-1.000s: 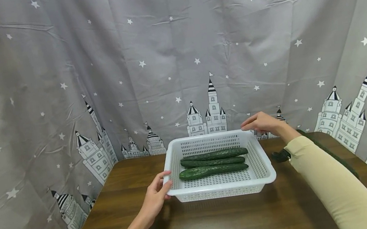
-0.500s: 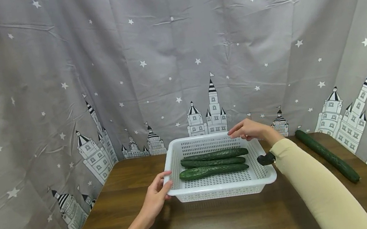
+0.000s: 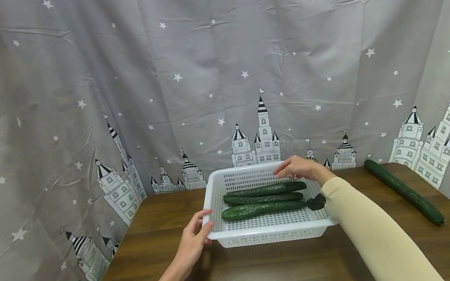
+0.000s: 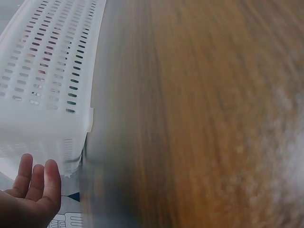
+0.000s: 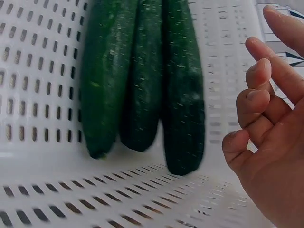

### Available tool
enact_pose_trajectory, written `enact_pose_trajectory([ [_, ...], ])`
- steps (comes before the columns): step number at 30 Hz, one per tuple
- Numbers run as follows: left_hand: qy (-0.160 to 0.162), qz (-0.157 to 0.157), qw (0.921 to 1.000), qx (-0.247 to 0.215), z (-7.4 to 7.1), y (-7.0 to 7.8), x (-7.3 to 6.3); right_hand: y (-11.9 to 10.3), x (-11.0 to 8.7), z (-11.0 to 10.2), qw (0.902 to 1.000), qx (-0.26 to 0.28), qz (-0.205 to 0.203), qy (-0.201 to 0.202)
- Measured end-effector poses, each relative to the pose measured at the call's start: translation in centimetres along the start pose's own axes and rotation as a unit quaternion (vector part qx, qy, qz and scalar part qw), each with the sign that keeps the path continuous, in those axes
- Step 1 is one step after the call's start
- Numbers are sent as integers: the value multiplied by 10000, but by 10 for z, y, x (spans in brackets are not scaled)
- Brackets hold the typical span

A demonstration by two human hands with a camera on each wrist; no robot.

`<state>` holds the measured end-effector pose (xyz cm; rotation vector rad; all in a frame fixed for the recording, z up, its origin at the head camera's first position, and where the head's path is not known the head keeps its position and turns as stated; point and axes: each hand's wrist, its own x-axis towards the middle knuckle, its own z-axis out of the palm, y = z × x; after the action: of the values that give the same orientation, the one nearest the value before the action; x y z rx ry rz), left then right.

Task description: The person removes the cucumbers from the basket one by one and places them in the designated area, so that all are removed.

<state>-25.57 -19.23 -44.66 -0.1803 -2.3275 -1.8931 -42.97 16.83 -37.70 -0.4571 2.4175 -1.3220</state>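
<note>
A white slotted plastic basket [image 3: 271, 230] is at the middle of the table, holding three long dark-green cucumbers [image 3: 264, 209] side by side. At its left rim, my left hand [image 3: 192, 240] grips the edge with the thumb above; the left wrist view shows its fingers [image 4: 51, 185] beside the basket's outer wall. Over the far right part of the basket hovers my right hand [image 3: 299, 168], holding nothing. Its fingers bend loosely, a little apart from the nearest cucumber [image 5: 183, 104] in the right wrist view.
Another cucumber [image 3: 404, 192] lies slantwise on the brown wooden table [image 3: 266, 271], toward its right edge. Behind the table hangs a grey curtain [image 3: 199, 68] printed with stars and castles. A dark wrist strap mount [image 3: 316, 202] sits below the right sleeve [image 3: 370, 225].
My right hand has moved left and down from the basket's far right corner to above its inside, uncovering the cucumber at the right. My left hand and the basket have stayed in place.
</note>
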Motion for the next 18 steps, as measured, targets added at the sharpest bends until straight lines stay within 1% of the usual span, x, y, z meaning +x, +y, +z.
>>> enact_pose_trajectory([
  [5,-12,7,10000,-13,1,-1,0,5,4,9,9998,-16,135,145],
  [9,-28,4,10000,-46,1,1,0,8,7,13,9995,-116,116,261],
  [15,-16,11,10000,-20,0,1,1,11,12,17,9977,-488,98,467],
  [18,1,-9,10000,-12,0,1,0,14,15,21,9962,-714,93,500],
])
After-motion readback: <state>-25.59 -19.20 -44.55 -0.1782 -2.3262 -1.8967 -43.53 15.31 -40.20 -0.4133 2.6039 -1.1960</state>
